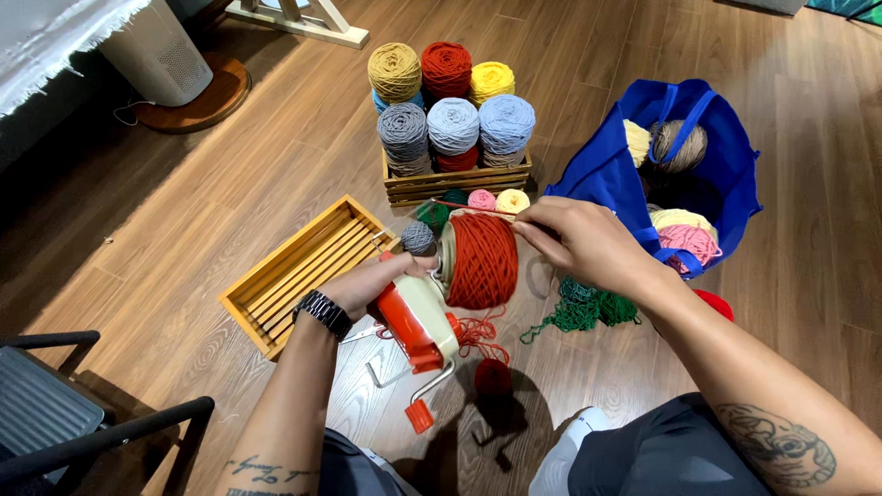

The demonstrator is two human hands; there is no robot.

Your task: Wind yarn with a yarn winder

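The left hand (377, 283) is wrapped around the body of a small red and cream plastic yarn winder (421, 323), fingers curled onto its upper part and steadying it against the wooden floor (184, 220). Sitting on the winder's spindle, between the two hands, is a fat cake of rust-red wound yarn (481, 260). The right hand (577, 241) is closed in a pinch just above and to the right of the cake, drawing a thin red strand (473, 208) taut across the top of it.

The cake looks light and soft; it would likely give under a squeeze and loosen if pulled by its outer wraps. The safer hold seems to be a broad cupping of the sides, lifting straight along the spindle. The strand itself is thin and probably slips easily through a loose pinch. The winder looks rigid and fairly light, so it may tip unless the left hand presses it down.

Below the hands, loose red yarn (485, 342) trails to a small red ball (492, 376) beside the winder's crank handle (420, 415). Under the right wrist lies a tangled green yarn heap (581, 310). Left of the left hand is an empty slatted wooden crate (299, 268); beyond both hands, a second wooden crate (457, 181) is stacked with yarn cakes, and a blue fabric bag (611, 165) of yarn stands past the right hand.
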